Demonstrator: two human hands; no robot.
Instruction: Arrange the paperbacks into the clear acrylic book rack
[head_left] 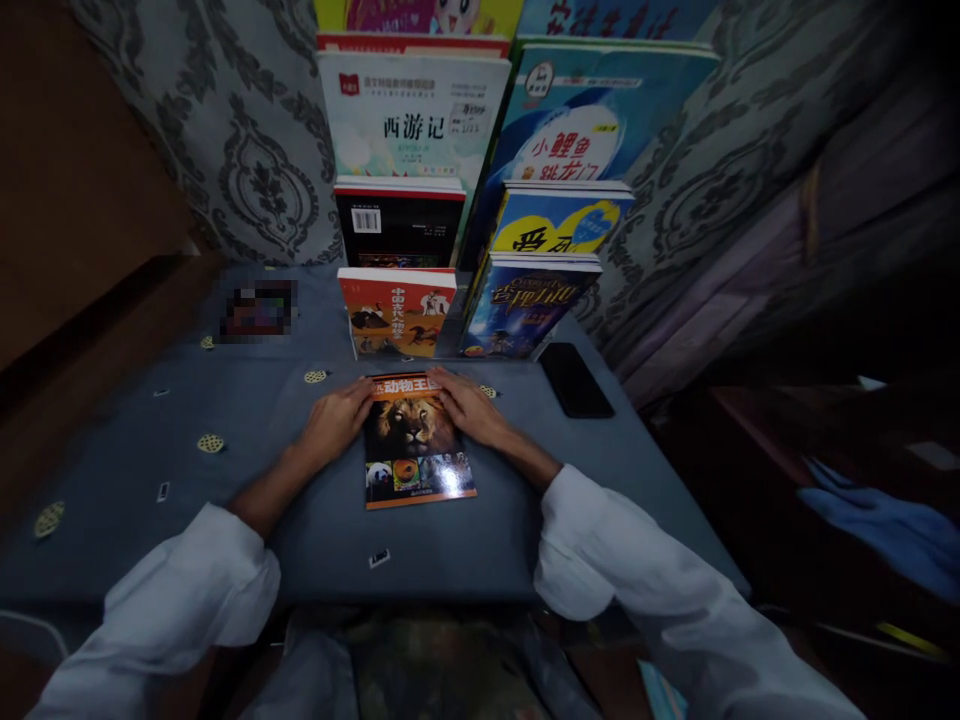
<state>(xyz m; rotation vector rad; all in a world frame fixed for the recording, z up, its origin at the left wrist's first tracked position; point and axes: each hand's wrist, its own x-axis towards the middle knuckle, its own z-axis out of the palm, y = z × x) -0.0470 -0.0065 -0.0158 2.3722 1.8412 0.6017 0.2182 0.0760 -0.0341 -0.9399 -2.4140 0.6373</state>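
Note:
A book (412,425) with a lion on its cover, and a panda among the small pictures below, lies face up on the table in front of me. My left hand (340,413) holds its upper left edge, fingertips at the corner. At the upper right, my right hand (469,405) has its fingers over the cover's edge, partly covering the title. The thumbs are hard to make out. Just beyond the book stands a tiered rack of upright books, with a red book (401,315) at lower left and a dark blue book (529,305) at lower right.
A black phone (576,380) lies on the right side of the table (300,540), which has a grey-blue patterned cloth. At the back left is a pixelated item (259,307). Patterned curtains (262,160) hang behind the rack. Blue cloth (885,520) lies beyond the table's right edge.

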